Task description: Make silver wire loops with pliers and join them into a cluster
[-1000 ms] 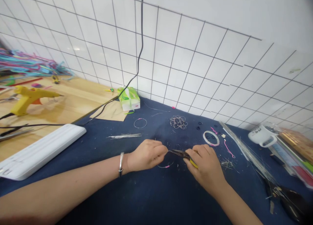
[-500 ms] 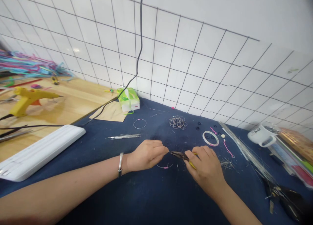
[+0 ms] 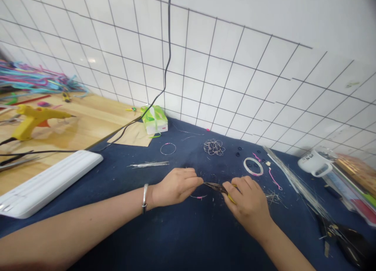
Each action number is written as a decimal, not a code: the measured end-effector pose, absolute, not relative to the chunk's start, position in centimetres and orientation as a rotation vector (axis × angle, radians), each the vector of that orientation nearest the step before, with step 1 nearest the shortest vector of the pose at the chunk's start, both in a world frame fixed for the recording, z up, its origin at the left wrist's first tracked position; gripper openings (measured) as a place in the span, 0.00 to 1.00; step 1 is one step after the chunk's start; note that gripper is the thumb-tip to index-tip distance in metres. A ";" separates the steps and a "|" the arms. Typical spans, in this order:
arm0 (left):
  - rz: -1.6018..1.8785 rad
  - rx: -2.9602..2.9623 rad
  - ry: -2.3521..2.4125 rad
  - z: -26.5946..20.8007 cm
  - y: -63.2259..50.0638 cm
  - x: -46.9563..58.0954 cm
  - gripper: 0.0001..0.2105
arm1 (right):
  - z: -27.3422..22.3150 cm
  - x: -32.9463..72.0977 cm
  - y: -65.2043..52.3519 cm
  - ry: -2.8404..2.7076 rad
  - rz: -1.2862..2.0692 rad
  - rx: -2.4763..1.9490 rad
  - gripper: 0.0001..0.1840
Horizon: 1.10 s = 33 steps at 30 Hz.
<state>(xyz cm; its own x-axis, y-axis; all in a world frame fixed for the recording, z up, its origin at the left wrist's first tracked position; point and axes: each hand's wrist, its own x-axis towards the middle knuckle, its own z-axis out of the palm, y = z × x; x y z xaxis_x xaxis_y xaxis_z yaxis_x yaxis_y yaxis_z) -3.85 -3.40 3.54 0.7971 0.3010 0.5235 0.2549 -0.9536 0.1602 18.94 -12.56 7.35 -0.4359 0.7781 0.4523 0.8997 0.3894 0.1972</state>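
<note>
My left hand is closed in a pinch on a thin wire ring that carries a short pink section and hangs below the fingers. In my right hand is a pair of pliers with yellow handles. The dark jaws point left and meet the wire right at my left fingertips. Whether the jaws are clamped on the wire is too small to tell. Beyond my left hand, a second wire ring with a pink part lies flat on the dark blue cloth.
Straight wires and a coiled wire bundle lie behind my hands. To the right are a white tape roll, long wires and a white mug. A white power strip and yellow glue gun are left.
The wire ring with the pink section has swung slightly upward beneath my left fingers. Both hands and the pliers have barely shifted.
</note>
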 end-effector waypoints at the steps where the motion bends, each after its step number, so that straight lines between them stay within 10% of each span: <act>1: 0.869 2.892 0.449 3.6 -3.4 -3.8 0.10 | 7.3 19.0 -12.6 -2.367 -0.621 -1.468 0.08; 33: 0.724 2.131 0.592 2.8 -3.1 -3.3 0.09 | 6.6 19.9 -12.1 -2.368 -0.547 -1.404 0.08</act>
